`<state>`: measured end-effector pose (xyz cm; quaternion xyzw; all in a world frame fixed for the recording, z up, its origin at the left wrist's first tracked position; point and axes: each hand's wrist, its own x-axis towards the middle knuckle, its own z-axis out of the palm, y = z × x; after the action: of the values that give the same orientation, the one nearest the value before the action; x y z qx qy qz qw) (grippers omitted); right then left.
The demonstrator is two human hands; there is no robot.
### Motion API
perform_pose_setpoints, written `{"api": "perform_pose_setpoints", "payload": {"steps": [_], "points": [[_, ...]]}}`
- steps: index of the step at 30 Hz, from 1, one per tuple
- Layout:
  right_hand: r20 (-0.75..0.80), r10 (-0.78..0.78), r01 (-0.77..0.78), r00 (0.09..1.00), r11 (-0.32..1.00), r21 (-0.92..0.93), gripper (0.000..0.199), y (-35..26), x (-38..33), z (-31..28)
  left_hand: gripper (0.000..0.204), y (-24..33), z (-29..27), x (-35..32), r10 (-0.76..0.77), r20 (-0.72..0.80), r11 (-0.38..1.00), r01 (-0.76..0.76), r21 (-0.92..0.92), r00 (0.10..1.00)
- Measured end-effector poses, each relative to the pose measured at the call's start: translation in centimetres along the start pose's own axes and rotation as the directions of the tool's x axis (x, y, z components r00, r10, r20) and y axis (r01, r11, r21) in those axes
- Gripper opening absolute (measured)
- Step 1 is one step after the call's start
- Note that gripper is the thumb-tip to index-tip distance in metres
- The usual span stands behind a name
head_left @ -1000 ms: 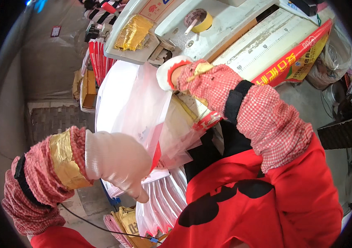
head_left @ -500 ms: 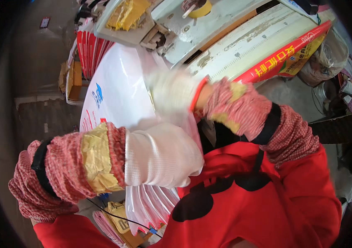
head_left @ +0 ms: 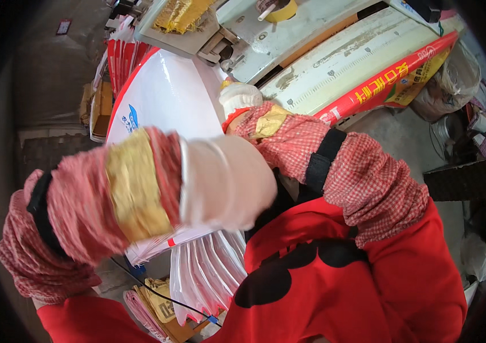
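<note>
A large white bag (head_left: 183, 86) with a red edge and blue print spreads in front of me, up to a pale machine (head_left: 266, 43). My right hand (head_left: 240, 98), in a white knit glove, is at the bag's right edge beside the machine. Its fingers look curled, with a bit of yellow at the tips; what they hold is hidden. Closer to my body, my left hand (head_left: 229, 183), gloved too, is over the bag's near part. Its fingers are turned away and blurred. Below it hangs a fan of folded white bags (head_left: 206, 274) with pinkish edges.
A roll of yellow tape (head_left: 280, 11) and a yellow woven patch (head_left: 183, 16) are on the machine. A red and yellow printed bag (head_left: 380, 86) lies along its right side. Red-edged bags (head_left: 126, 63) stand far left. A black cable (head_left: 157, 291) runs below my left forearm.
My right hand has moved up and left to the machine and is less blurred. The left hand has risen slightly. The white bag has shifted, showing more of its red edge.
</note>
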<state>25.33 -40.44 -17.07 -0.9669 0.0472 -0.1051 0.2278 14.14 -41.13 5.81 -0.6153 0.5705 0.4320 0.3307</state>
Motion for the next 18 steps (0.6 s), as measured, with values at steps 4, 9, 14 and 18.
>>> {"api": "perform_pose_setpoints", "payload": {"steps": [4, 9, 14, 18], "points": [[-0.165, 0.056, -0.065, 0.985, 0.997, -0.051, 0.02, -1.0, -1.7, -2.7, 0.036, 0.9, 0.3, -4.1, -0.616, -0.016, 0.744, 0.575, -0.342, 0.788], [-0.136, 0.031, -0.039, 0.99, 0.998, -0.055, 0.017, -2.4, -2.2, -4.4, 0.034, 3.7, 4.8, -4.7, -0.304, -0.033, 0.953, 0.304, 0.004, 0.952], [-0.141, -0.042, 0.038, 0.989, 0.999, -0.025, 0.016, -1.9, -1.2, -3.8, 0.027, 1.6, 3.3, 0.0, -0.332, -0.445, 0.943, 0.284, -0.172, 0.832], [-0.035, 0.07, -0.07, 0.997, 0.998, 0.004, 0.016, -2.1, -1.6, -3.3, 0.02, -1.0, -1.9, -3.0, -0.301, 0.068, 0.953, 0.298, 0.049, 0.951]]}}
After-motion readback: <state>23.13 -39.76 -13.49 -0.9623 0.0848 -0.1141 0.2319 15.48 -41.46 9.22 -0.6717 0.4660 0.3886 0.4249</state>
